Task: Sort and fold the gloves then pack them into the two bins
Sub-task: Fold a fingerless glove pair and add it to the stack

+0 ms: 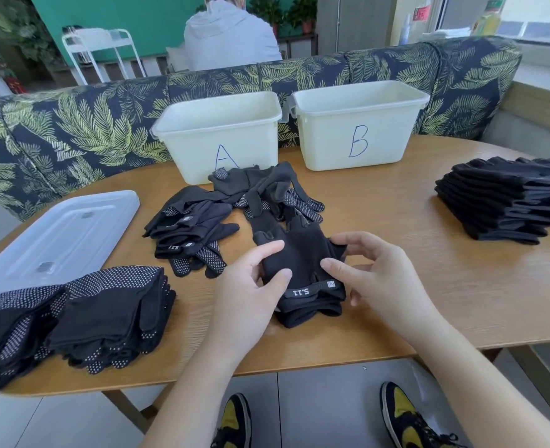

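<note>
A folded black glove [302, 263] with a grey cuff label lies on the wooden table [396, 221] in front of me. My left hand [251, 286] pinches its left edge between thumb and fingers. My right hand [374, 273] pinches its right edge. Behind it spreads a loose heap of black gloves [228, 205], some with white grip dots. Folded dotted gloves are stacked at the near left [83, 312]. A taller stack of plain folded gloves [509, 198] sits at the right. Two white bins stand at the back, marked A [218, 137] and B [357, 124]; both look empty.
A translucent bin lid [57, 234] lies flat at the left. A leaf-patterned bench back [73, 124] curves behind the table. A person in a grey hoodie [228, 33] sits beyond it, facing away. My yellow-and-black shoes [403, 415] show below the table edge.
</note>
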`<move>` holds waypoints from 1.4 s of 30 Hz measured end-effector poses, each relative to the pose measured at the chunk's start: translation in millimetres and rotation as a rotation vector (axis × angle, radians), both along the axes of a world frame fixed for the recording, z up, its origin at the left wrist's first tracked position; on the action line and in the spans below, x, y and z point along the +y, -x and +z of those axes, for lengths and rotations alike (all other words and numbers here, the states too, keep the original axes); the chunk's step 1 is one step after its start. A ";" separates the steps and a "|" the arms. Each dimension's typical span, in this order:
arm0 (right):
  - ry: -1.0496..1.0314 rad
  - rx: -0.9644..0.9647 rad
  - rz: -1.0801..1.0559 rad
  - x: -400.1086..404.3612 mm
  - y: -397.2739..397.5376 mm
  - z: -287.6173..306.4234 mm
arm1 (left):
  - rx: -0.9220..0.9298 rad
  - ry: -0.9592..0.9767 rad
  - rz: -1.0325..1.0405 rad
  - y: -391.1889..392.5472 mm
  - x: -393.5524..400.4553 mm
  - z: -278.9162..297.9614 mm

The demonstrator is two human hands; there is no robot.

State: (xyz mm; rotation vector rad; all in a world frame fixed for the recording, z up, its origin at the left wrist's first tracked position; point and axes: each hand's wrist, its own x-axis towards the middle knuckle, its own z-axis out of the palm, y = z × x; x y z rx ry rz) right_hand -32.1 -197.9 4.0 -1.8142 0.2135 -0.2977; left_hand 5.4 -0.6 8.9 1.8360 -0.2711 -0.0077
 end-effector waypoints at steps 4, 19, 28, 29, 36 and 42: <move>0.075 0.012 -0.013 0.0 1.5 -0.5 | 0.078 0.032 0.017 0.7 0.9 -0.4; 0.663 0.055 -0.053 -8.8 -0.6 -5.6 | -0.082 -0.541 -0.006 -1.2 7.9 -5.4; 0.803 -0.325 0.227 0.8 -11.1 -1.5 | -0.243 -0.447 -0.051 -6.6 19.6 -8.0; 0.823 -0.269 0.268 0.7 -12.3 -4.2 | -0.251 -0.468 -0.075 -7.8 20.4 -10.4; 0.923 0.111 0.382 -1.0 -9.2 -12.4 | -0.206 -0.806 -0.220 -14.7 25.7 -17.0; 0.941 0.021 0.312 -0.8 -3.7 -14.7 | -0.218 -0.745 -0.234 -13.6 24.9 -16.3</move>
